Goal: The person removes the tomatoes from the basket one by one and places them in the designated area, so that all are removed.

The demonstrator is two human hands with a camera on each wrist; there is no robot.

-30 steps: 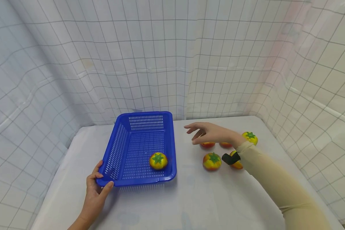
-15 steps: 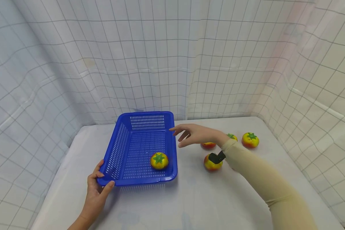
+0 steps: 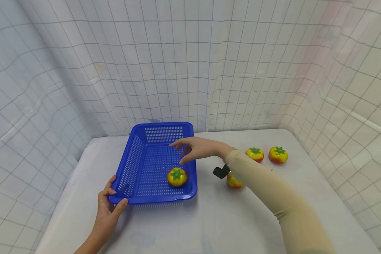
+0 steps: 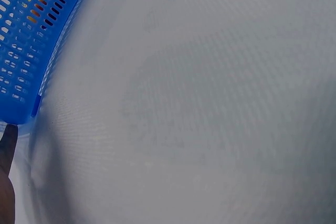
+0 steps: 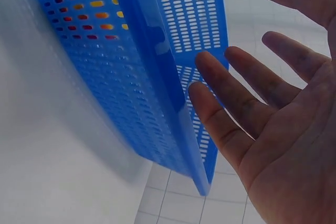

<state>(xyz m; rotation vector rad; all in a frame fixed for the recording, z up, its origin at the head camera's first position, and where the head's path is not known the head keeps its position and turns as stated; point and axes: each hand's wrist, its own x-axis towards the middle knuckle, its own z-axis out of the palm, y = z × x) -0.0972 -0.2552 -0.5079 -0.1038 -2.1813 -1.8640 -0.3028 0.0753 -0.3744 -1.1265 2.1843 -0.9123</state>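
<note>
In the head view, my left hand [image 3: 104,216] grips the near left corner of a blue plastic basket [image 3: 152,201], its thumb over the near rim and fingers along the left side. One yellow-and-red round fruit with a green star-shaped leaf top [image 3: 177,177] lies inside, near the front right. Above the basket's right rim hovers my right hand [image 3: 199,148], palm down, fingers loosely spread and holding nothing. The right wrist view shows the spread fingers [image 5: 252,87] beside the rim. Only a dark fingertip of the left hand [image 4: 7,145] at the basket appears in the left wrist view.
Right of the basket, similar fruits stand on the white-covered table [image 3: 209,218]: one at far right [image 3: 278,155], one beside it [image 3: 255,154], and others partly hidden by the right arm [image 3: 266,187]. White grid-patterned curtains [image 3: 190,70] enclose the back and sides.
My right hand has moved left from above the fruits to over the basket's right side, staying empty. The left hand keeps hold of the corner, and the basket stays put.
</note>
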